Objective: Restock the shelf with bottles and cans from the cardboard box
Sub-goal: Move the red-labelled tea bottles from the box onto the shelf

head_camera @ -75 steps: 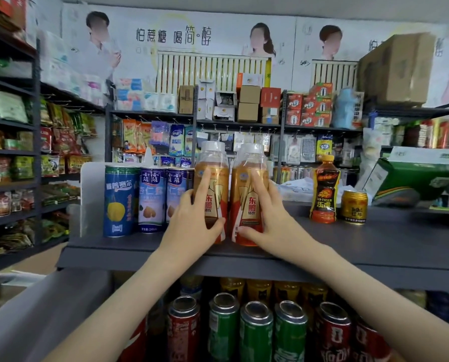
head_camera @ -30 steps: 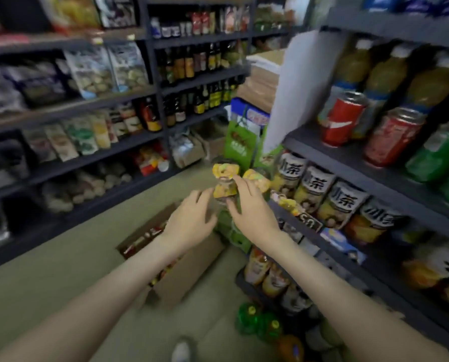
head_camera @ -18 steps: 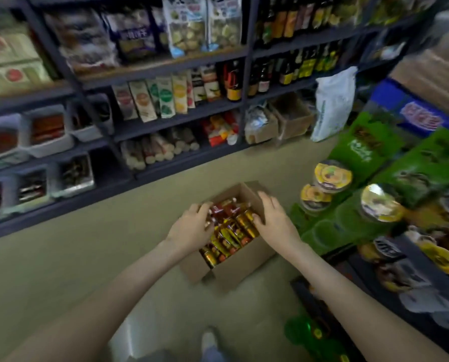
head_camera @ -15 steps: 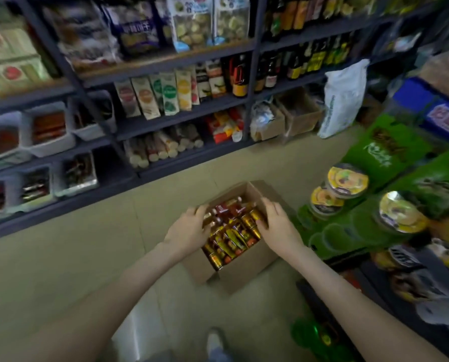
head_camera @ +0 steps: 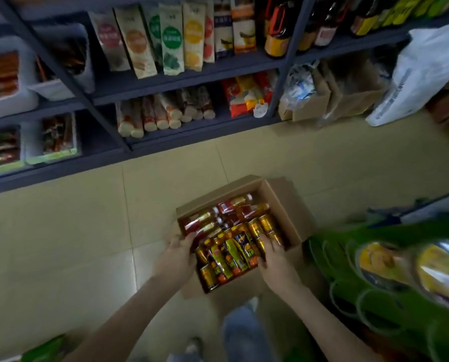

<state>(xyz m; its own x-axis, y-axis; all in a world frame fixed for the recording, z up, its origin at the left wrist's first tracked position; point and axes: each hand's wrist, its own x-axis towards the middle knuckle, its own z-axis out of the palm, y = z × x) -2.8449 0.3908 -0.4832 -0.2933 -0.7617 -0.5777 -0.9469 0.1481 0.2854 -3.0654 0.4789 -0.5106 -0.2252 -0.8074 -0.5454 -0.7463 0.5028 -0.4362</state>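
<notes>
The cardboard box (head_camera: pixel 280 212) is matt brown board with dull, slightly rough walls. The cans (head_camera: pixel 269 226) in it are gold metal with a bright gloss, and the bottles (head_camera: pixel 228 254) beside them wear shiny plastic wraps. The floor (head_camera: pixel 87 244) is smooth pale tile with a soft sheen. The shelf (head_camera: pixel 181 84) looks like dark, matt painted metal. A white bag (head_camera: pixel 421 74) is thin, crinkled plastic.

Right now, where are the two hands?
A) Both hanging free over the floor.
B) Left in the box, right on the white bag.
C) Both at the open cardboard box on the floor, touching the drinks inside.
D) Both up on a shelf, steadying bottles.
C: the left hand and right hand both reach into the cardboard box on the floor, fingers on its bottles and cans.
</notes>
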